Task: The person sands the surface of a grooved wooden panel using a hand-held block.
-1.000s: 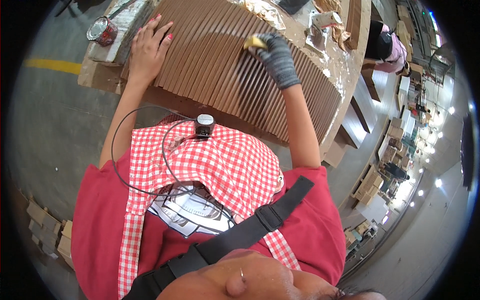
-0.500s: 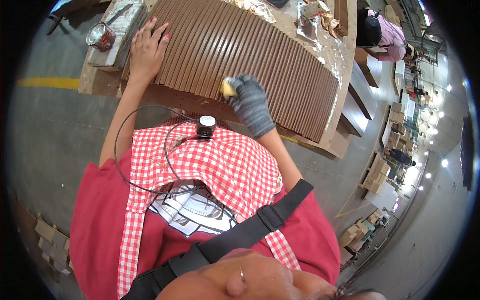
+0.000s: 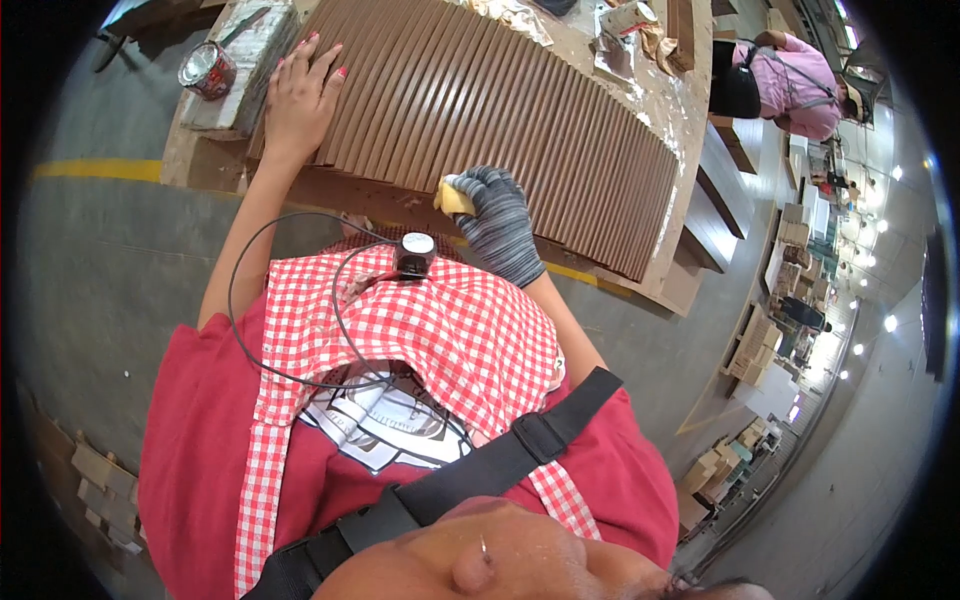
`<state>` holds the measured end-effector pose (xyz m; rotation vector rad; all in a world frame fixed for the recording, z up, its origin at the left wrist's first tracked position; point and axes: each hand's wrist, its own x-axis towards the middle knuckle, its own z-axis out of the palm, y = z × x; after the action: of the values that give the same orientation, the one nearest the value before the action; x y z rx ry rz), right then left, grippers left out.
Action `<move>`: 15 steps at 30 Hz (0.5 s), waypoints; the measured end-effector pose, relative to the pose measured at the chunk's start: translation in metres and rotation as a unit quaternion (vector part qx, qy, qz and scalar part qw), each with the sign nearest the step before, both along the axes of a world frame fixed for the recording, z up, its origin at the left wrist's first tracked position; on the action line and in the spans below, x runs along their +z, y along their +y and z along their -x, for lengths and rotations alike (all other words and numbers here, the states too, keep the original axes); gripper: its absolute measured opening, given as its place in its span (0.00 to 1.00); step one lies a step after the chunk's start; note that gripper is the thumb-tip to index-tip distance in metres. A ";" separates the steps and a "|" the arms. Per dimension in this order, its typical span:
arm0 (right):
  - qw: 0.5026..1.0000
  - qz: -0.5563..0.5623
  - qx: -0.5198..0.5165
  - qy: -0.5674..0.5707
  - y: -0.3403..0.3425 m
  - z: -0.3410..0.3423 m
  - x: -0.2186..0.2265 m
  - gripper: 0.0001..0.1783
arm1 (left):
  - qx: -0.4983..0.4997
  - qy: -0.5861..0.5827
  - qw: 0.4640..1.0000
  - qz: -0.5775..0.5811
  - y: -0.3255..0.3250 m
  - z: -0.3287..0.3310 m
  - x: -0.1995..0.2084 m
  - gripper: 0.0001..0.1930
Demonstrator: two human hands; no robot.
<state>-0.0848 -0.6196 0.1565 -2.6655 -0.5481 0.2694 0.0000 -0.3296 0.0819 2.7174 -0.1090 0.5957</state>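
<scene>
A brown ribbed wooden panel [image 3: 450, 90] lies across the worktable, its slats running away from me. My left hand [image 3: 300, 100] is bare and rests flat on the panel's left end, fingers stretched out. In a grey knitted glove, my right hand [image 3: 495, 220] is closed around a small folded yellow pad [image 3: 455, 198] at the panel's near edge. Whether the pad is sponge or sanding paper I cannot make out. The gloved fingers partly cover it.
An open paint-smeared can [image 3: 208, 70] stands on a white-stained block [image 3: 245, 75] beside my left hand. Behind the panel, a stained cup [image 3: 628, 18] lies near crumpled paper on the worktable [image 3: 680, 90]. A person in a pink top [image 3: 795, 80] stands beyond the right side.
My right hand has drawn slightly toward me with the yellow pad, to the panel's near edge. My left hand stays on the panel. The person in pink has come further into view.
</scene>
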 end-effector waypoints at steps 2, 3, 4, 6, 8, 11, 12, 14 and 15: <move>0.997 0.066 -0.027 -0.016 0.006 -0.009 0.009 0.22 | -0.008 -0.007 1.000 -0.009 0.000 -0.002 0.002 0.22; 0.997 0.066 -0.026 -0.014 0.008 -0.019 0.010 0.22 | -0.008 -0.005 1.000 -0.009 0.001 0.001 0.003 0.22; 0.996 0.080 -0.029 -0.029 0.007 -0.034 0.009 0.20 | -0.007 -0.008 1.000 -0.007 0.001 0.001 0.004 0.21; 0.995 0.073 -0.029 -0.061 0.003 -0.063 0.003 0.18 | -0.004 -0.011 1.000 -0.008 0.003 0.001 0.007 0.21; 0.994 0.049 -0.011 -0.102 0.001 -0.082 0.001 0.18 | -0.001 -0.005 1.000 -0.011 0.003 0.001 0.010 0.20; 0.993 0.053 0.008 -0.103 0.002 -0.070 0.005 0.20 | -0.008 -0.010 1.000 -0.003 0.003 0.003 0.013 0.20; 0.992 0.099 0.017 -0.072 0.002 -0.058 0.001 0.24 | -0.008 -0.009 1.000 -0.003 0.003 0.004 0.013 0.20; 0.990 0.123 0.053 -0.034 0.010 -0.025 0.013 0.26 | -0.002 -0.005 1.000 -0.002 0.004 0.007 0.012 0.20; 0.989 0.137 0.063 -0.006 0.013 -0.014 0.013 0.27 | -0.001 -0.006 1.000 -0.002 0.004 0.008 0.011 0.20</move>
<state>-0.0712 -0.6068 0.1693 -2.9014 -0.7323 0.3901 -0.0078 -0.3255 0.0931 2.7170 -0.1152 0.6131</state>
